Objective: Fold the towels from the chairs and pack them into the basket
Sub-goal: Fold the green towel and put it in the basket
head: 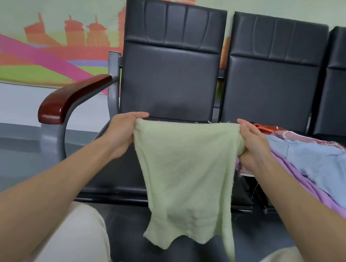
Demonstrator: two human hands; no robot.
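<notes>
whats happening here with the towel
A person holds a pale green terry towel up by its top edge, the left hand gripping one corner and the right hand the other, so it hangs in front of a black padded chair. More cloths, a light blue one and a purple one, lie unfolded on the next seat. No basket is in view.

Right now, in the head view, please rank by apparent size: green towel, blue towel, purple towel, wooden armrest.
1. green towel, held nearest the camera.
2. blue towel, cut by the frame edge.
3. purple towel and wooden armrest: look alike; purple is mostly covered.
</notes>
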